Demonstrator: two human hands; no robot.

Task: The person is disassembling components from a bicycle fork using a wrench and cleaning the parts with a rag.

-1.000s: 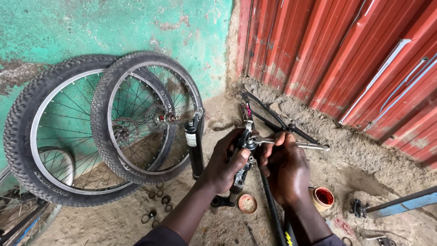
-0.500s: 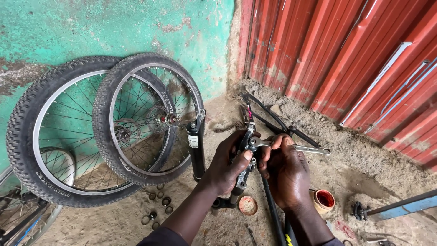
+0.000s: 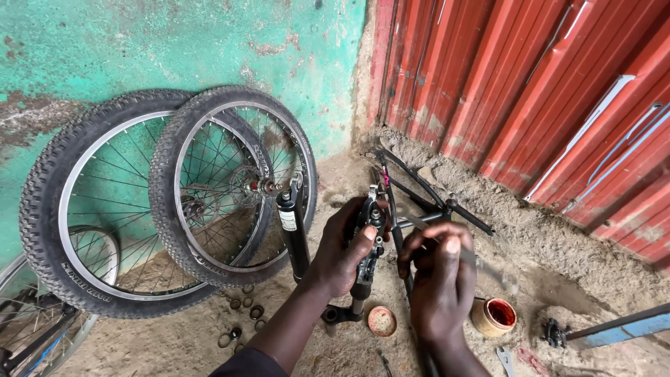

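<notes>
My left hand point(image 3: 342, 255) is closed around one leg of a black bicycle suspension fork point(image 3: 368, 269), thumb along its side. The fork's other leg point(image 3: 293, 230) stands free to the left, leaning toward the wheels. My right hand point(image 3: 440, 279) sits just right of the fork and grips a thin metal tool point(image 3: 492, 271), blurred and pointing down to the right. Black bicycle frame tubes point(image 3: 447, 206) lie on the sandy ground behind both hands.
Two spoked wheels with knobby tyres point(image 3: 230, 181) point(image 3: 91, 202) lean on the green wall. Small rings point(image 3: 244, 311) lie on the sand. A small open tin of red grease point(image 3: 494, 315) and its lid point(image 3: 382, 321) sit near my hands. Red corrugated metal sheeting point(image 3: 544, 91) stands at right.
My right hand has swung the thin tool from pointing straight right to slanting down and right. My left hand keeps its hold on the fork.
</notes>
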